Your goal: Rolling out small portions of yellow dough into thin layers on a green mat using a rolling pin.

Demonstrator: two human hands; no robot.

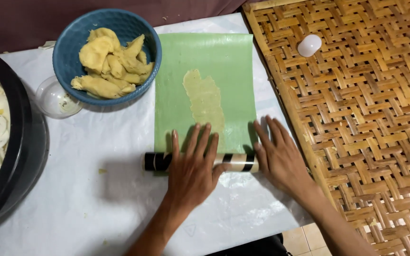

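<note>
Both hands lie flat and open, left hand [193, 166] and right hand [278, 154], on the striped roller [157, 161] at lower centre; uneven pressure could tear the thin dough strip [205, 102] on the green sheet [176, 85].

No packages, labels, signs or screens anywhere in view.
</note>
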